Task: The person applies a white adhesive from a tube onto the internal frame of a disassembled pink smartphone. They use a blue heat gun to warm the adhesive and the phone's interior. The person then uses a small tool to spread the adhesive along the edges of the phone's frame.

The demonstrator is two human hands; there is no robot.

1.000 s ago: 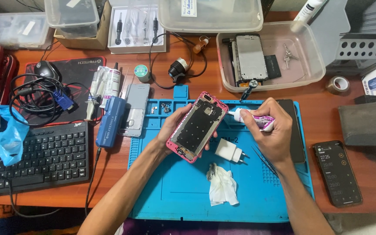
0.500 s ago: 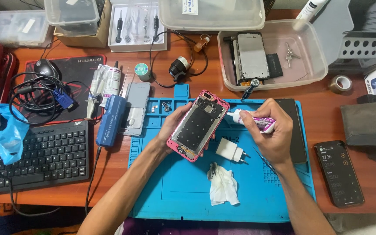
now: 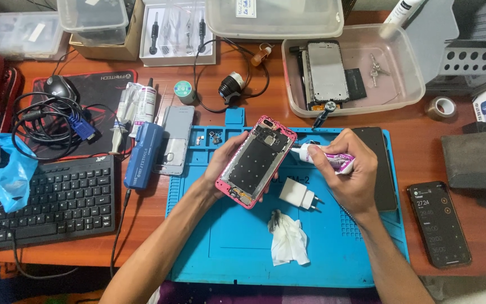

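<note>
Head view: nothing shifted since earlier. Left hand (image 3: 227, 163) still clasps pink phone frame (image 3: 256, 161); right hand (image 3: 350, 177) still grips glue tube (image 3: 323, 157), nozzle at frame's right edge.

Bright, even overhead light, soft shadows under the hands; mild glare on the clear plastic tubs (image 3: 274, 17); focus sharp, edges slightly bowed.

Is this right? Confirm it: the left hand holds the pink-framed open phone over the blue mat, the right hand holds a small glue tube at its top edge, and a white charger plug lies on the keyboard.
One detail is wrong. The white charger plug lies on the blue mat, just below the pink-framed open phone, not on the keyboard. The head view shows it. The rest stands: the left hand holds the phone over the mat, and the right hand holds the small glue tube at its top edge.
</note>
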